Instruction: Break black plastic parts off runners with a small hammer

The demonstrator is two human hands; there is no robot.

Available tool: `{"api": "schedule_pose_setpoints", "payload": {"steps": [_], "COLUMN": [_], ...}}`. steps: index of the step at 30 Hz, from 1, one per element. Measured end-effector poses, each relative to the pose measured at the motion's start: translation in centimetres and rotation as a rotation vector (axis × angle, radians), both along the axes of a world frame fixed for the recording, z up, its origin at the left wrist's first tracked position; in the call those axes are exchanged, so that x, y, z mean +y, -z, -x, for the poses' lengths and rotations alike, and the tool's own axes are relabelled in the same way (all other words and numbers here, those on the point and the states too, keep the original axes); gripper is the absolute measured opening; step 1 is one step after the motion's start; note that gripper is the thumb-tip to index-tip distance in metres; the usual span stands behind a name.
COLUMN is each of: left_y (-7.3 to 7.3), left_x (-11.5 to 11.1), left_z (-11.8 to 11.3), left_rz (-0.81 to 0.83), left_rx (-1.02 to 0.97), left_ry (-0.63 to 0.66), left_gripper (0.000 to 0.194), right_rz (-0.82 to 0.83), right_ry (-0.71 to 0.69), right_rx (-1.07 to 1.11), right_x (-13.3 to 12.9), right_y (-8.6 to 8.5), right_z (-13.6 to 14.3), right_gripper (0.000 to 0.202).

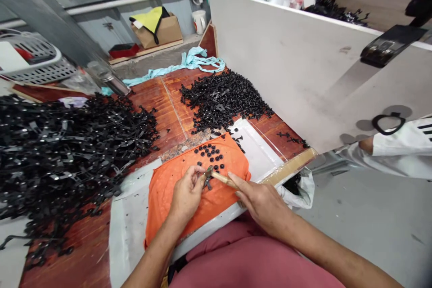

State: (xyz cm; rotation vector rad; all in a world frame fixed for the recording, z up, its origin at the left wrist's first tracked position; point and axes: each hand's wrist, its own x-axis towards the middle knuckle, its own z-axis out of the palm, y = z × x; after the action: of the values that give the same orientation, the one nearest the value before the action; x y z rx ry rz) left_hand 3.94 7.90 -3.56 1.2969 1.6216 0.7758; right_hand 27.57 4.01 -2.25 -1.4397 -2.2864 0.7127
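**Wooden handle in the right hand, tight fingers on the left, all over the orange cloth!**

Closest to us, a dusky-red garment [249, 261] fills the bottom centre. Above it, right of centre, the right hand [261, 200] wraps around a wooden-handled tool [224, 179], its dark head meeting the left hand's fingertips. And the left hand [187, 191], mid-frame, has thumb and fingers drawn narrow beside a small black part [208, 185]; whether they grip it, I cannot tell, it's too small. Underneath it all spreads the orange cloth [164, 198], with loose black discs [212, 159] scattered just beyond the fingers.

Out to the left edge now: a big, tangled heap of black pieces [70, 144]! A second, tighter heap of small black pieces [226, 99] sits above centre on the red-brown tabletop [170, 108], right beside the white panel [286, 54]. At the right edge, another person's white clothing [401, 139] shows dark stripes.

Farther back, a turquoise strip [168, 71] trails across the table, a pale basket [37, 72] stands upper left, and along the wall come a cardboard box [168, 31] under a yellow cloth [148, 21], then a white mug [199, 22].
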Motion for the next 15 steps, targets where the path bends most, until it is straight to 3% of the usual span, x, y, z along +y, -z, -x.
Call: {"api": "schedule_pose_setpoints", "payload": {"steps": [5, 10, 12, 15], "left_y": [-0.9, -1.4, -1.6, -2.3], "left_x": [-0.8, -1.9, -2.4, -3.3], "left_z": [-1.2, -1.9, -1.3, 0.2], "left_rz": [0.097, 0.08, 0.094, -0.049], "left_rx": [-0.373, -0.478, -0.368, 0.123], "left_ry": [-0.143, -0.125, -0.053, 0.029], "left_gripper": [0.047, 0.044, 0.037, 0.026], "right_rz": [0.169, 0.318, 0.33, 0.344], "right_ry": [0.076, 0.094, 0.151, 0.179], "right_rx": [0.393, 0.627, 0.643, 0.654], "right_x": [1.5, 2.8, 3.1, 3.2], "right_y": [-1.5, -1.4, -1.2, -1.2], "right_z": [1.7, 4.6, 5.1, 4.7], "right_gripper": [0.02, 0.004, 0.004, 0.005]}}
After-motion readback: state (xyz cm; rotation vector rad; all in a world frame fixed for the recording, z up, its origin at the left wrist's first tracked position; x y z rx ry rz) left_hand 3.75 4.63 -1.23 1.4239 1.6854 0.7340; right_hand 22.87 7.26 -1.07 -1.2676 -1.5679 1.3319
